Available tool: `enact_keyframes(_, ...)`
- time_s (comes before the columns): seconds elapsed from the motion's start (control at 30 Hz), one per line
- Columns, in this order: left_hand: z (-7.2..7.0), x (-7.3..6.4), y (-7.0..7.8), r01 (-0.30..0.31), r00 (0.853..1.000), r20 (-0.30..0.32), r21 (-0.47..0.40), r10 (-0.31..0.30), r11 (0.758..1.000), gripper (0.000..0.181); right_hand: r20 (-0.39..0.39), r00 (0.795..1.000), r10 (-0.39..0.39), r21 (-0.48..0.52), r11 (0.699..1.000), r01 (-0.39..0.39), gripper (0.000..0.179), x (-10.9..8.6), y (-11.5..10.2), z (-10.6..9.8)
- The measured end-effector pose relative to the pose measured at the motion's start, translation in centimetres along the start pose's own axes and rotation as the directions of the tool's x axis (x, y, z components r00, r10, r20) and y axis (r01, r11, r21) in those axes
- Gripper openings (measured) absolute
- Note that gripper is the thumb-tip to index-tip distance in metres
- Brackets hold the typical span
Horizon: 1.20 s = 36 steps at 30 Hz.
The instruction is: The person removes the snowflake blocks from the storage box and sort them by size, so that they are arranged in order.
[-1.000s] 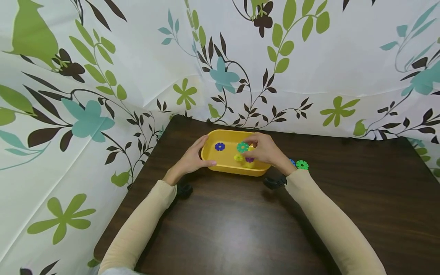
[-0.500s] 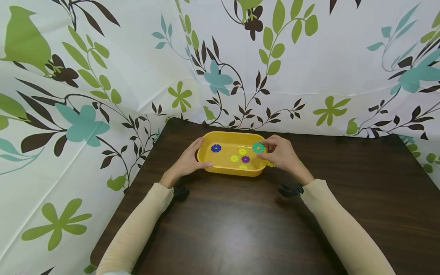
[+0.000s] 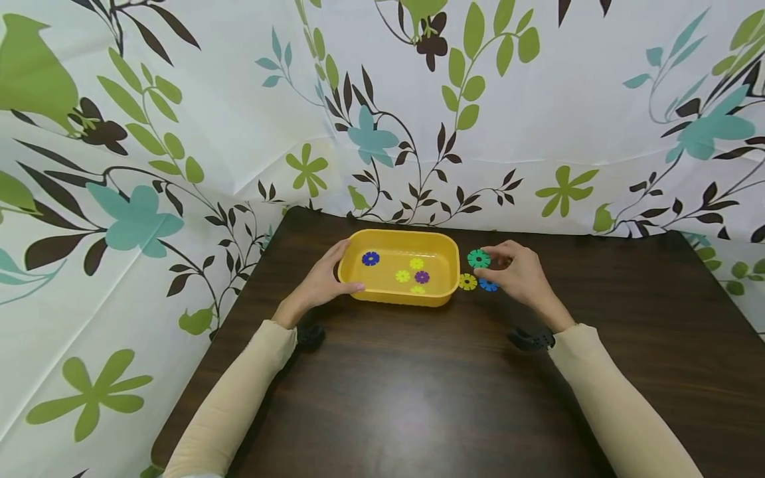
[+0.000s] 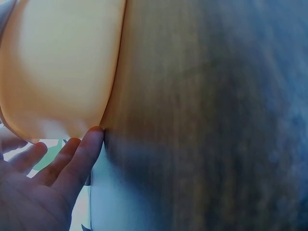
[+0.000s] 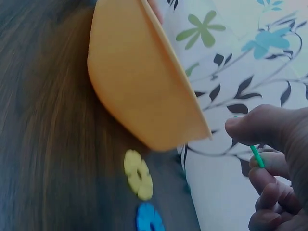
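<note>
My left hand (image 3: 319,279) holds the left end of a yellow plastic tray (image 3: 406,299), its thumb at the front rim. In the left wrist view its fingertips touch the tray's outer wall (image 4: 62,72). To the right of the tray, my right hand (image 3: 522,275) pinches a green flower-shaped disc (image 3: 479,259) between thumb and fingers, seen edge-on in the right wrist view. Below it on the table lie a yellow disc (image 3: 468,282) and a blue disc (image 3: 488,285). Inside the tray are a dark blue disc (image 3: 370,258), a purple disc (image 3: 422,277) and several yellow discs (image 3: 403,276).
The dark wooden table (image 3: 394,398) extends in front and to the right. A white curtain (image 3: 508,133) with printed leaves and flowers hangs behind its far edge and along the left. Black wrist straps (image 3: 530,339) show under the cuffs.
My right hand has moved right, out from over the tray, carrying the green disc. The yellow and blue discs on the table have come into fuller view. My left hand stays on the tray.
</note>
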<state>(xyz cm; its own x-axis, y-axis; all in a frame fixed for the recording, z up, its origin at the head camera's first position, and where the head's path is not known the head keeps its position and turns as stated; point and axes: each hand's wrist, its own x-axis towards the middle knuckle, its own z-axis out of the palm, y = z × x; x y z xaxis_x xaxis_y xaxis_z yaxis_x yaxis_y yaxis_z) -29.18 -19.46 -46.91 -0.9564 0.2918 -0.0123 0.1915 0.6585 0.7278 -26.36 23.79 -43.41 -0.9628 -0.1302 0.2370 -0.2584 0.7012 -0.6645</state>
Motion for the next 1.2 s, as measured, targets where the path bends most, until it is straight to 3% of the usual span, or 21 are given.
enact_keyframes(0.33, 0.1, -0.1, -0.2, -0.023, 1.0, -0.004, 0.008, 0.023, 1.0, 0.118, -0.043, 0.997, 0.061, -0.043, 0.997, -0.063, 0.05, -1.6, 3.5, -1.9)
enact_keyframes(0.77, 0.2, 0.0, -0.2, -0.028, 1.0, -0.004, 0.011, 0.028, 1.0, 0.118, 0.01, 0.984, 0.176, -0.116, 0.978, -0.174, 0.056, -3.7, 8.9, -3.4)
enact_keyframes(1.2, 0.1, 0.1, -0.1, -0.032, 0.999, 0.0, 0.015, 0.032, 0.999, 0.118, 0.116, 0.958, 0.263, -0.138, 0.959, -0.247, 0.061, -4.1, 9.9, -4.1)
